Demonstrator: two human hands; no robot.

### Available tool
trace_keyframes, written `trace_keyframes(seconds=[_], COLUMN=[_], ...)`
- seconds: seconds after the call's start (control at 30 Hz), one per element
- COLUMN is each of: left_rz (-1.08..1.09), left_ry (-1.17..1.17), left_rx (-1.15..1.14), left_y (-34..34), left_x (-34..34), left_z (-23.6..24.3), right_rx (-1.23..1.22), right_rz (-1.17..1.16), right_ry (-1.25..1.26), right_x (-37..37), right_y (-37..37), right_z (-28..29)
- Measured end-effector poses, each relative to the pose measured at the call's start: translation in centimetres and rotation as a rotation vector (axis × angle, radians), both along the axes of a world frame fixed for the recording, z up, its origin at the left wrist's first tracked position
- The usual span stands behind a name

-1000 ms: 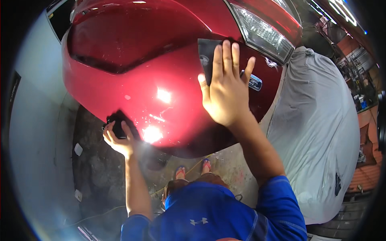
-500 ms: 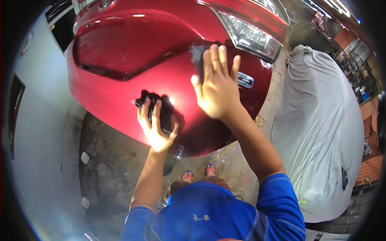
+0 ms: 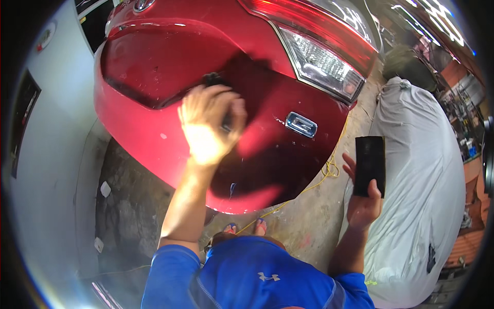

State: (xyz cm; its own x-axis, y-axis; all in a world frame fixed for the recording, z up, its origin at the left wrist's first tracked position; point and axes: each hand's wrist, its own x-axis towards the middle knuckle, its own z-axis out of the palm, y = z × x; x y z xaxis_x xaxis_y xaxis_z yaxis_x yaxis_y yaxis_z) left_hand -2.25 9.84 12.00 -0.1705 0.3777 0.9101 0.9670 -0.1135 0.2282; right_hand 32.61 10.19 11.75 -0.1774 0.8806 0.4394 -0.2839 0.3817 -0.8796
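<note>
The red car's rear panel (image 3: 144,129), with a creased contour, fills the middle. My left hand (image 3: 211,123), blurred, is on its upper middle with fingers curled over a black cloth (image 3: 213,78), which is mostly hidden beneath them. Off the car's right edge, my right hand (image 3: 364,208) grips a flat black rectangular sheet (image 3: 369,159) between thumb and fingers. A chrome badge (image 3: 301,124) sits on the panel between my hands, below the red and clear tail light (image 3: 321,64).
A draped grey-covered vehicle (image 3: 414,221) stands close on the right, with cluttered shelves (image 3: 463,134) beyond it. A pale wall (image 3: 56,129) runs along the left. A yellow cord (image 3: 329,170) lies on the concrete floor (image 3: 126,195) near my sandalled feet.
My left hand has swept from the panel's lower left up to its upper middle with the cloth. My right hand has lifted off the panel and moved right and down, holding the sheet.
</note>
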Motion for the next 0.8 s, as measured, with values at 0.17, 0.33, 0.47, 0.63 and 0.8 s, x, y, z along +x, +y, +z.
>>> trace_keyframes(seconds=[0.17,0.33,0.47,0.63,0.8], left_rz=[0.539,0.680,0.672,0.680,0.667], left_ry=[-0.321,-0.402,-0.426,-0.456,-0.431], left_rx=[0.149,0.095,0.109,0.142,0.125], left_y=[-7.3,-9.9,-9.7,-10.1,-10.3], left_x=[-8.3,-7.6,-7.4,-7.2,-7.6], left_z=[-11.9,-16.1,-15.9,-16.4,-16.8], right_rx=[0.524,1.047,1.354,1.361,1.034], right_rz=[0.094,0.241,0.347,0.119,0.018], right_ry=[-0.656,-1.316,-1.254,-1.308,-1.255], right_x=[0.7,-3.5,-12.3,-13.2,-14.9], right_y=[6.7,11.3,11.7,5.8,4.1], right_z=[3.2,8.5,8.7,4.0,2.3])
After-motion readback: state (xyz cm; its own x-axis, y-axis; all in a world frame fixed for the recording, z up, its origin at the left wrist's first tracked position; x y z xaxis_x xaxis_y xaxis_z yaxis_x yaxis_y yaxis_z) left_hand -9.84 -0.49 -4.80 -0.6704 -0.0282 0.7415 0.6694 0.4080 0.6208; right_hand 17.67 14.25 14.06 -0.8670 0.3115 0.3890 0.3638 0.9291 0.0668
